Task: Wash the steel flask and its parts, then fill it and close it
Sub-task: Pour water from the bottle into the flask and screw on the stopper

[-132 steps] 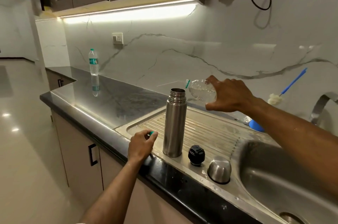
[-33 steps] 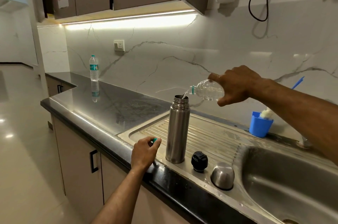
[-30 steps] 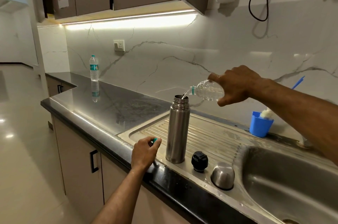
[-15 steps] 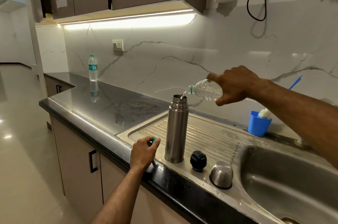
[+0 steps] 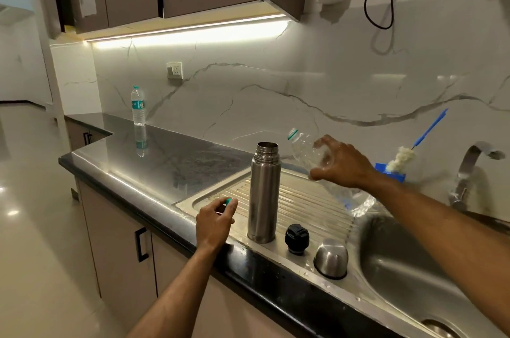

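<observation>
Head view, items as they lie. Flask (image 5: 263,194): steel, upright, mouth open, standing on the ribbed drainboard (image 5: 309,199) near the front edge. My right hand (image 5: 340,162): fingers curled round a clear plastic bottle (image 5: 311,152), held tilted with its neck up and to the left, just right of the flask mouth and apart from it; the bottle's lower end runs down past my wrist. My left hand (image 5: 215,223): resting on the drainboard just left of the flask, thumb and fingers pinching a small teal cap (image 5: 228,201). Black stopper (image 5: 297,235): standing on the drainboard just right of the flask base. Steel cup (image 5: 331,257): upside down, beside the stopper, near the sink (image 5: 400,263). Blue tub (image 5: 390,171): behind my right wrist, against the wall, a white-headed brush (image 5: 400,158) with a blue handle leaning in it. Tap (image 5: 469,172): far right. Second water bottle (image 5: 137,106): capped, upright, well apart on the dark counter (image 5: 165,155) at the back left.
</observation>
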